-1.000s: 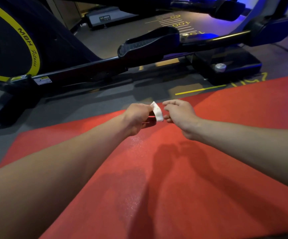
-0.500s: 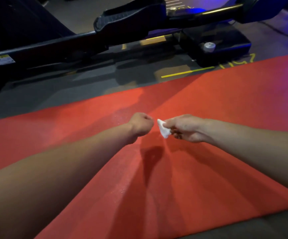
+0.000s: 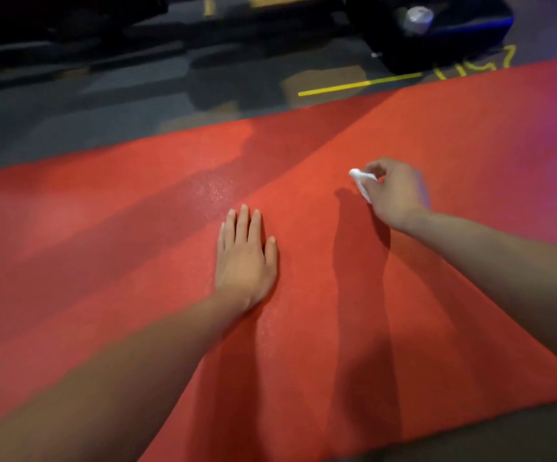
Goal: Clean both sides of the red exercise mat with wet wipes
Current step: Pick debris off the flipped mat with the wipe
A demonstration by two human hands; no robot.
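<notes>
So the red exercise mat (image 3: 437, 135) lies flat on the dark gym floor (image 3: 70, 121), filling most of the view, with a faintly glistening patch just ahead of the left hand that looks like damp from wiping, though I can't be sure.

What's changed: a second ago both hands were up together fiddling with the wet wipe (image 3: 361, 181), and half a second ago the left had already let go and was balled into a fist. Now the left hand (image 3: 245, 258) is down flat on the mat, fingers straight, palm pressing the surface and holding nothing. The right hand (image 3: 393, 191) has moved off to the right and pinches the small folded wipe between thumb and fingertips, hovering just above the mat, maybe barely touching, hard to tell.

My read: the wipe prep is done, the left hand is bracing the mat, and a wiping stroke is about to start. The underside presumably still needs doing.

Up top, the black base of an exercise machine (image 3: 437, 38) sits beyond a yellow floor line (image 3: 360, 84).
</notes>
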